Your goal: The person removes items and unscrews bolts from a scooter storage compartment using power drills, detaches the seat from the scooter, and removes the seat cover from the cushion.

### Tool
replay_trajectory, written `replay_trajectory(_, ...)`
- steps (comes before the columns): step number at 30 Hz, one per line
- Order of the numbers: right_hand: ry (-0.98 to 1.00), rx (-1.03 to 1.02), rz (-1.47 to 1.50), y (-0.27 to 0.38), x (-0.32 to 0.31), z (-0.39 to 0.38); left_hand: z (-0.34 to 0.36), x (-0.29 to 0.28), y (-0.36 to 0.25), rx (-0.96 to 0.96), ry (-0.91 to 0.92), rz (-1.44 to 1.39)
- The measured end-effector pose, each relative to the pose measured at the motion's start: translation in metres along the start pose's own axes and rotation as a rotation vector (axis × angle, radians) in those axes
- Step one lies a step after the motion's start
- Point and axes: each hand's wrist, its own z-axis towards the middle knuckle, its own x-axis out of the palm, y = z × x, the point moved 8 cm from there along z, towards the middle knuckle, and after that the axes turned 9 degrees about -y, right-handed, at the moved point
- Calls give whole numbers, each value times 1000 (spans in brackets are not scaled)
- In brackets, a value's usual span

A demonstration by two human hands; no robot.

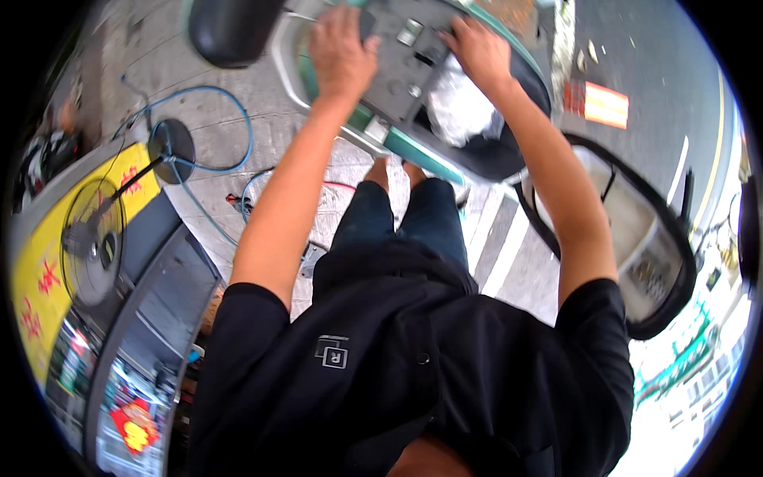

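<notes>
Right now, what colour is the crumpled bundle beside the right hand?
The crumpled bundle is whitish, showing best in the head view.

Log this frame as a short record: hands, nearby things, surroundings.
left hand: at left side of dark panel, blurred; grip unclear
right hand: at panel's right side, next to whitish bag; grip unclear
bag: crumpled, in black bin
picture left: fan, yellow sign, blue hose
picture right: road, orange rectangle
</notes>
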Motion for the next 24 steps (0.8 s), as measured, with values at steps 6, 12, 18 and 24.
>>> replay_trajectory(6, 134, 14, -50, -11, 6, -9, 4, 2, 3, 66, -58, 28)
replay_trajectory(12, 86, -47, -26, -17, 20, 0, -2, 14, 10, 83, -27, 7)
replay_trajectory(18, 108, 383, 522, -11, -28, -86, -6, 14, 5, 102, -18, 86)
replay_trajectory(24, 336, 1075, 817, 24, 8, -346, -12, 20, 7, 189, -36, 147)
